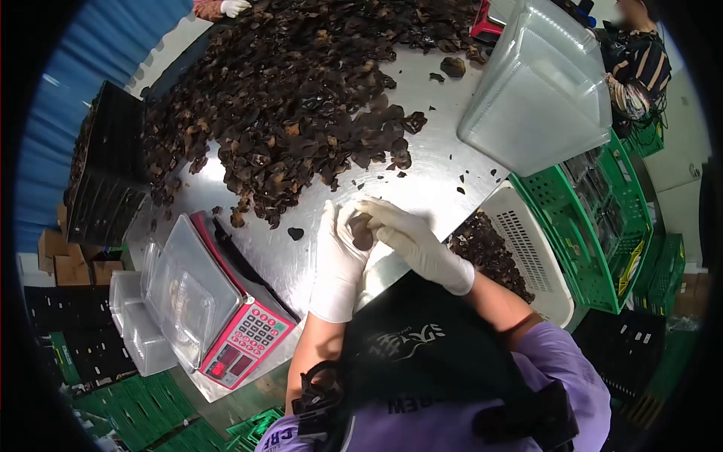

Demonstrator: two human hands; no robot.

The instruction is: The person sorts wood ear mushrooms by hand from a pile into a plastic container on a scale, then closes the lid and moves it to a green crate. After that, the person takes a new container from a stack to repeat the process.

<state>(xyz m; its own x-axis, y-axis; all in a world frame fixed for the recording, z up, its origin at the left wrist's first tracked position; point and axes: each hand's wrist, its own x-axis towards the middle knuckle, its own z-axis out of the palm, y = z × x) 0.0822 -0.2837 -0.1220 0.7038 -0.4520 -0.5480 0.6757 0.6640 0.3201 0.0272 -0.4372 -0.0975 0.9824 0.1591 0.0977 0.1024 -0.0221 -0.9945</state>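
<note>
A brown wood ear mushroom [362, 232] is between my two white-gloved hands, just over the near edge of the metal table [429, 124]. My left hand [336, 256] is closed around the piece from the left, its fingers curled at the edge. From the right, my right hand [413, 239] presses its fingers against the same piece. Beyond both hands lies a large heap of dark wood ear mushrooms [301, 113]. One small loose piece [295, 233] rests on the metal to the left of my left hand.
On the left stands a red scale [245, 346] with a clear plastic container [192, 290] on it. Stacked clear boxes [538, 98] stand at the right. A white basket [538, 260] of mushroom pieces is beside a green crate [580, 226]. Another person's gloved hand [234, 7] is at the far side.
</note>
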